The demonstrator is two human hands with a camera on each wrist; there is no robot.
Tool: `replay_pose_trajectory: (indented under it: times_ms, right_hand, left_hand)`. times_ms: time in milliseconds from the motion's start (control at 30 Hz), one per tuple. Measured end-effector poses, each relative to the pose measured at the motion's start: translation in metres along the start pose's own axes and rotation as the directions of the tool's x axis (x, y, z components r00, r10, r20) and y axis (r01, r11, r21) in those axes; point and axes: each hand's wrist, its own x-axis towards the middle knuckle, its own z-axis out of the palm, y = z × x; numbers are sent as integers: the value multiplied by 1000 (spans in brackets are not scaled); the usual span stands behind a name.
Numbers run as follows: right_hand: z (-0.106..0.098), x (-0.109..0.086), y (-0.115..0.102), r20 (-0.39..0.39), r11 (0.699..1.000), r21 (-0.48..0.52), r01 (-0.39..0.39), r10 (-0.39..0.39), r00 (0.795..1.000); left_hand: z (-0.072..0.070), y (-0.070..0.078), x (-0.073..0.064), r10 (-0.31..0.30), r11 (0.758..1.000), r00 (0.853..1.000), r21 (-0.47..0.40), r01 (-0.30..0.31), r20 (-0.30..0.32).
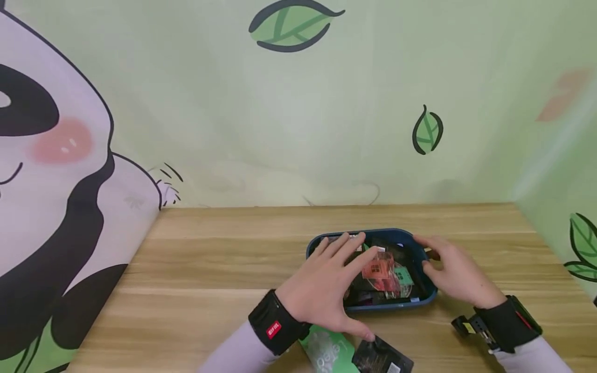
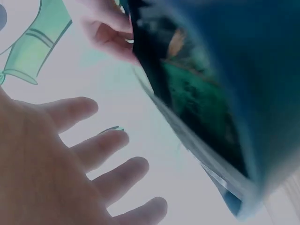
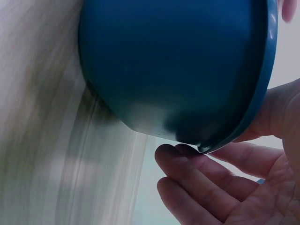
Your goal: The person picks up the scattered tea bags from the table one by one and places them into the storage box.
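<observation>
A blue plastic bin [image 1: 392, 307] with rounded corners stands on the table, filled with several small packets. Most of these are dark, with red [image 1: 377, 269] and green [image 1: 402, 276] labels on top. My left hand [image 1: 322, 280] hovers over the bin's left part, fingers spread and nearly straight, and hides that end; nothing is in its grasp in the left wrist view. At the right end, my right hand [image 1: 454, 269] holds the rim, its thumb over the edge and its fingers against the outer wall [image 3: 173, 70], as the right wrist view shows.
In front of the bin lie a green packet [image 1: 328, 349] with pale print and a black packet [image 1: 384, 356] with a white label, partly below the left hand. Behind the wooden table [image 1: 224, 248] rises a green wall [image 1: 210, 103] painted with leaves and a panda.
</observation>
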Motion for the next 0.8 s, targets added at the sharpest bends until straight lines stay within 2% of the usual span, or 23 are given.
replay_pose_trajectory:
  times_ms: [133, 333, 533, 667, 800]
  right_hand:
    - [0, -3, 0, 13, 1000, 1, -20, 20, 1000]
    - [-1, 1, -1, 9, 1000, 0, -20, 20, 1000]
    - [-5, 4, -3, 4, 1000, -11, -23, 23, 1000]
    - [-5, 2, -4, 9, 999, -17, -37, 37, 999]
    - [-3, -1, -3, 15, 999, -19, -42, 42, 999]
  left_hand:
    - [-2, 0, -22, -19, 1000, 1000, 6, 19, 9]
    - [-8, -5, -58, -113, 993, 993, 31, 112, 27]
    - [-8, -9, -83, -190, 980, 980, 70, 186, 58]
    - [3, -11, -95, -182, 982, 976, 78, 174, 119]
    - [19, -10, -105, -110, 993, 979, 48, 103, 174]
